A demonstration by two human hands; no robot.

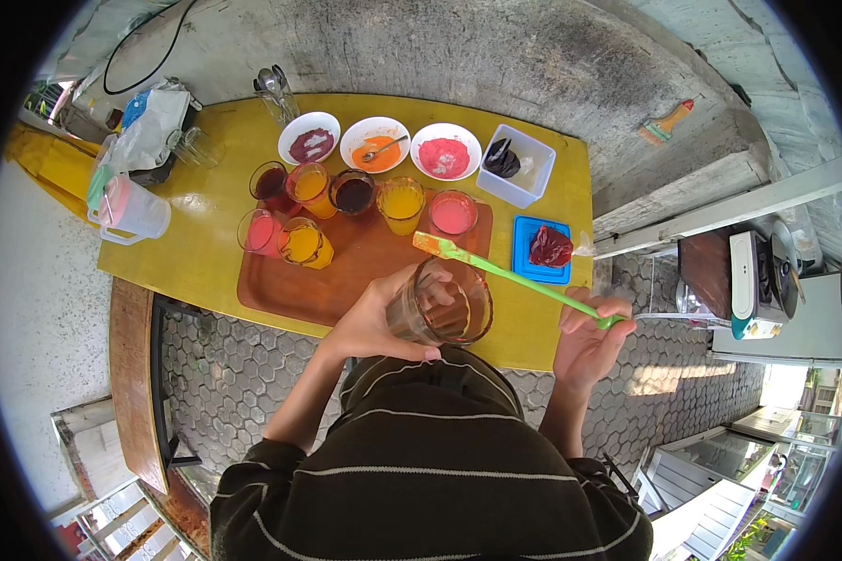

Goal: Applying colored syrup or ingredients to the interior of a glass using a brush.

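Note:
My left hand [365, 319] is wrapped around a large clear glass container [473, 319] at the table's front edge. Traces of reddish residue mark its rim. In my right hand [586, 350] is the handle end of a green spatula [526, 282], whose orange-smeared head sits above the glass's far rim. Beyond them, a brown tray [365, 277] bears several glasses of coloured liquid, among them a yellow one [401, 203], a pink one [453, 212] and a dark one [353, 193].
Bowls of purple [310, 145], orange [372, 156] and pink [443, 158] contents line the back. Rightward are a plastic container [533, 184] with a black bag and a blue lid [522, 270] under a red bag [551, 247]. A pitcher [140, 210] stands left; a bench [137, 379] is below.

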